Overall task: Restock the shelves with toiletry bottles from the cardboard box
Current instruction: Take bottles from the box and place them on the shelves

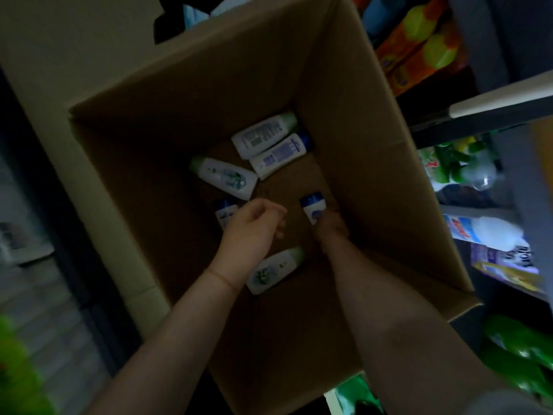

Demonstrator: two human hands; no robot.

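Observation:
A big open cardboard box (374, 163) holds several white toiletry bottles lying on its floor. Two with green caps (264, 135) (227, 176) and one with a blue cap (281, 155) lie at the far side. Another green-capped bottle (273, 270) lies between my forearms. My right hand (330, 232) reaches deep into the box and grips a blue-capped bottle (312, 208) by its lower end. My left hand (254, 227) hovers with loosely curled fingers over a second blue-capped bottle (225, 211), which it partly hides; it holds nothing.
Shelves (493, 106) stand to the right of the box with orange packs (419, 46), green bottles (457, 166) and a white bottle (490, 232). More green items (523, 354) lie at lower right. A pale wall edge (98, 187) runs along the left.

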